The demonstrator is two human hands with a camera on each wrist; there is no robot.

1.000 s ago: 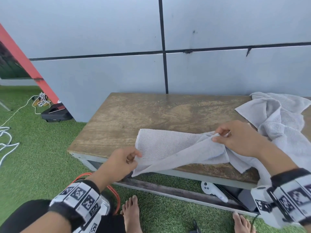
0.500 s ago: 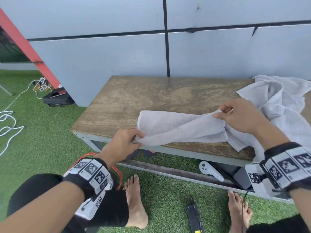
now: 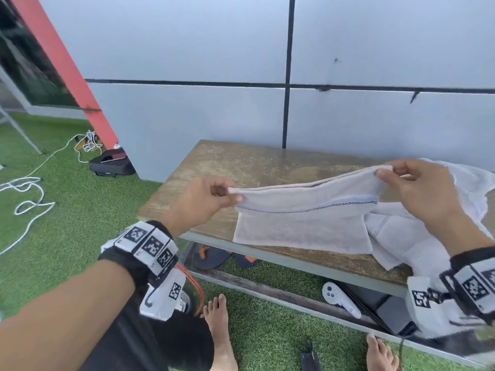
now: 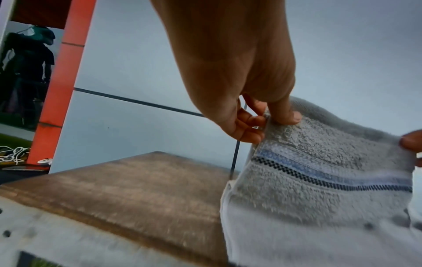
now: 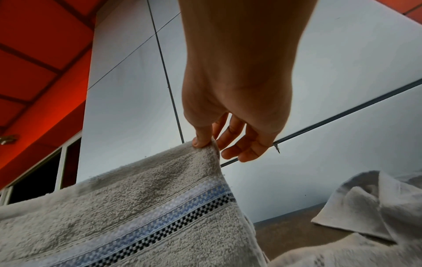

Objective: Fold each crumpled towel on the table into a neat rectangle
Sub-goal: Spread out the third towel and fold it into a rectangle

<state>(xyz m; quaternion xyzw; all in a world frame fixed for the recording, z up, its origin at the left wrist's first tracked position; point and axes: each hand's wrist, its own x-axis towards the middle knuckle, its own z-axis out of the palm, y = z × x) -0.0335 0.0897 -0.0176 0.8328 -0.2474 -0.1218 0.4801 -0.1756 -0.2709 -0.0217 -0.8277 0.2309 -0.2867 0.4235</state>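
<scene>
A grey towel [image 3: 302, 223] with a blue and black checked stripe hangs stretched between my hands above the wooden table [image 3: 257, 167]. Its lower part lies on the table's front edge. My left hand [image 3: 211, 196] pinches the towel's left top corner [image 4: 274, 122] between thumb and fingers. At the right top corner [image 5: 205, 146], my right hand [image 3: 412, 188] pinches with thumb and forefinger, its other fingers loose. More crumpled pale towels [image 3: 471, 188] lie heaped at the table's right end, partly behind my right arm [image 5: 365, 207].
A grey panelled wall [image 3: 187, 49] stands right behind the table. Under the table lie sandals [image 3: 211, 257], a white controller [image 3: 340, 299] and a dark case [image 3: 385, 311]. My bare feet [image 3: 219, 325] rest on green artificial grass with white cables [image 3: 26, 191] at the left.
Both hands have lifted the towel's top edge off the table and pulled it taut between them. The towel now hangs as a flat sheet, where before it lay bunched.
</scene>
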